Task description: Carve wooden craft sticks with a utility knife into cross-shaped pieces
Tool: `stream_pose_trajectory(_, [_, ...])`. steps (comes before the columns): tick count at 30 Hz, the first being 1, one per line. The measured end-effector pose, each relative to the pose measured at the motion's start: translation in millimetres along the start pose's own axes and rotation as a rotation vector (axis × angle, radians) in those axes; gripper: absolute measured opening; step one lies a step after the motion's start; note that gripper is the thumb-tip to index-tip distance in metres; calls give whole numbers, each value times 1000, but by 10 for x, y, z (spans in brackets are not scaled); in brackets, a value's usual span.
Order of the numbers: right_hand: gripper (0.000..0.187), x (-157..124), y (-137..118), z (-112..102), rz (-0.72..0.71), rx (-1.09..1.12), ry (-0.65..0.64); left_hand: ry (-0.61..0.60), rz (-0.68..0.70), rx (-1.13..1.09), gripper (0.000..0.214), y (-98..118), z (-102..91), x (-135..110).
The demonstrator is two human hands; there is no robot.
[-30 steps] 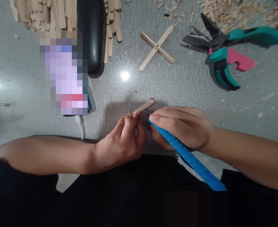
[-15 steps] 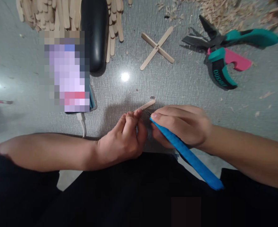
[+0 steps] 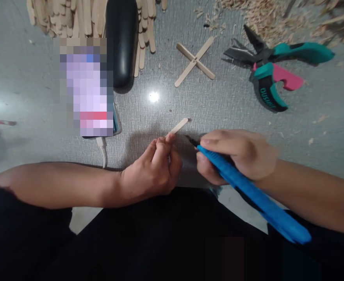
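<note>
Left hand's [image 3: 151,171] grip pinches the stick [image 3: 179,125] by its near end, leaving the tip free — just right of the phone [image 3: 116,121]; right hand [image 3: 236,154] holds the knife [image 3: 248,189] pen-fashion, blade farther right, apart.

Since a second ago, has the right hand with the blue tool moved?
Yes. The right hand has pulled the blue tool rightward, off the stick that the left hand holds, judged against the crossed sticks.
</note>
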State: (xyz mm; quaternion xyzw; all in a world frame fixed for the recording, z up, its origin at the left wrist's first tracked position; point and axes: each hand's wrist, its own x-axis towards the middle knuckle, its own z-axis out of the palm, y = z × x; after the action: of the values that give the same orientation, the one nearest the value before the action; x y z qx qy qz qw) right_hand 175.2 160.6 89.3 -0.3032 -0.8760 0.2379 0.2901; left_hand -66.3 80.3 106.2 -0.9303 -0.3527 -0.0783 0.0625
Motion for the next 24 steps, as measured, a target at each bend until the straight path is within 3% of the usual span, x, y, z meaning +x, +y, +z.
stream_pose_trajectory(4, [22,82,-21,85,-37,-85,160,0,30,-36,68,-73,-42,-26])
stream_pose_trajectory(8, [27,168,-33,147,-11,-72,140,18,50,-45,75,-135,-47,-40])
stream_pose_trajectory(14, [24,146,9,135,-37,18,73,223,127,-273,43,-206,75,-15])
stream_pose_trajectory(18, [27,87,47,145,95,192,72,310,101,-357,33,-286,95,14])
stream_pose_trajectory(22, [18,78,87,92,203,305,267,168,-28,-99,44,-250,33,-42])
stream_pose_trajectory(24, [17,91,109,27,180,277,292,45,-37,-82,71,-189,23,-96])
